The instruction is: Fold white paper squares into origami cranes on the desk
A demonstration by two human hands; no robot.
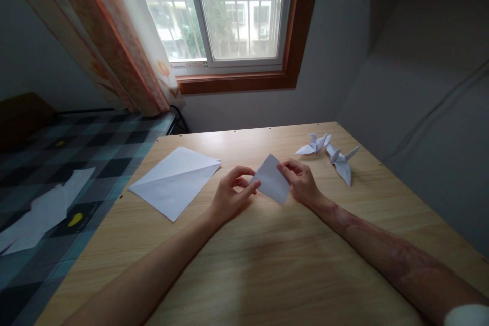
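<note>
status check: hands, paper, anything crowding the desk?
Left hand and right hand both pinch the folded paper above the desk. Paper sheets left, two paper cranes right, both apart.

Folded paper (272, 179) held between both hands: white. Flat sheet (173, 181) to its left: white, with one diagonal crease. Two paper cranes (328, 152): white. Worktop (267, 265): light wood grain. Bed cover (95, 147): dark and teal check with yellow spots. Curtain (126, 46): cream with orange floral print. Window frame (294, 61): reddish-brown.
</note>
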